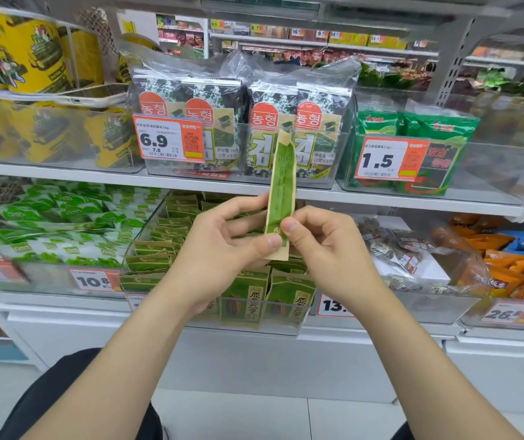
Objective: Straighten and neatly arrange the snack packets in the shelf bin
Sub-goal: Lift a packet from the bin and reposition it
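At nine o'clock from centre, the clear plastic shelf bin [142, 236] held rows of green-and-tan paper snack packets [154, 247], several of them leaning unevenly. Near centre, the left hand [219, 249] curled round the lower end of one slim green-and-tan snack packet [281, 185], with its thumb pressed near the bottom edge. This packet stood upright and edge-on above the bin, pointing to twelve o'clock. At its four o'clock, the right hand [327, 252] pinched the same lower end between thumb and curled fingers. At two o'clock hung an orange price tag [381, 160] reading 1.5.
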The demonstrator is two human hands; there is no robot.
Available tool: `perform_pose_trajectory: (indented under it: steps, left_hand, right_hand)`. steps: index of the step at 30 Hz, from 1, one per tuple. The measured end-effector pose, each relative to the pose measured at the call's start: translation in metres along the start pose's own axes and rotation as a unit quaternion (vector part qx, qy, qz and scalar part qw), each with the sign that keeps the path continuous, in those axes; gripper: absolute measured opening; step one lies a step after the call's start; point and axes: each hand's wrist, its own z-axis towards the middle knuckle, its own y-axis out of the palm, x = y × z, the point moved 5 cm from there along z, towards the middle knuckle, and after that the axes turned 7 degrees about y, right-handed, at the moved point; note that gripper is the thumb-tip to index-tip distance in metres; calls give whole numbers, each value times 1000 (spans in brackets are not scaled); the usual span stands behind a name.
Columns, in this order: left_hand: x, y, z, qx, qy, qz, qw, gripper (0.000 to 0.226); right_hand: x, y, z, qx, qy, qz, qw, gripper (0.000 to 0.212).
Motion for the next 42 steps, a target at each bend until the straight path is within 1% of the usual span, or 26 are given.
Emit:
perform_pose_trajectory:
  steps: [5, 8, 9, 11, 12, 13, 15, 16, 18, 21, 23, 24, 26, 29, 31, 34, 37, 40, 42]
  left_hand:
    - [-6, -1, 0, 17, -22, -33, 999, 56]
    - [-10, -6, 1, -6, -42, -44, 998, 55]
    - [-10, -7, 1, -18, -51, -47, 997, 54]
    - [-10, -3, 1, -45, -69, -65, 994, 46]
    - [-10, 1, 0, -56, -75, -65, 993, 40]
    - [-10, 5, -1, -63, -76, -52, 994, 35]
    - [-10, 10, -2, -53, -59, 20, 997, 30]
    - [-12, 11, -2, -49, -50, 52, 996, 29]
    - [-15, 12, -2, -65, -53, 76, 994, 28]
    - [-15, 10, -2, -104, -70, 91, 988, 29]
    - [-13, 7, -1, -106, -60, 121, 985, 31]
    - [-14, 4, -1, -100, -52, 142, 983, 32]
    - [-16, -1, -1, -86, -37, 193, 977, 35]
    - [-17, -4, 0, -74, 2, 271, 960, 37]
    - [-15, 0, 0, -62, 30, 291, 954, 35]
    - [-9, 5, -2, -22, 48, 271, 961, 27]
    - [-2, 3, 0, 26, 59, 251, 966, 15]
    - [-3, 3, 1, 47, 41, 219, 974, 13]
    - [-3, 5, 0, 57, 38, 214, 974, 14]
  right_hand:
    - [-4, -1, -5, -25, 64, 84, 994, 23]
    - [-10, -10, -8, 2, 91, 115, 989, 31]
    - [-10, -14, -8, 22, 108, 121, 987, 39]
    - [-2, -18, -5, 42, 138, 148, 978, 73]
    - [1, -17, -4, 42, 148, 176, 972, 85]
    - [4, -14, -3, 42, 153, 202, 966, 91]
    - [10, -14, 0, 46, 152, 213, 964, 94]
    - [12, -14, 1, 40, 148, 209, 966, 92]
    - [12, -16, 2, 30, 143, 206, 968, 79]
    - [10, -27, 3, 75, 138, 159, 975, 44]
    - [14, -34, 4, 87, 154, 179, 968, 22]
    - [15, -37, 5, 84, 160, 187, 966, 17]
    - [16, -43, 5, 75, 154, 175, 970, 16]
    - [12, -53, 6, 60, 106, 96, 988, 26]
    - [13, -55, 5, 29, 88, 61, 994, 28]
    - [18, -60, 4, 14, 87, 76, 993, 25]
    - [20, -63, 3, 2, 104, 134, 985, 22]
    - [22, -62, 2, -25, 112, 118, 986, 19]
    - [22, -57, -1, -63, 117, 112, 985, 19]
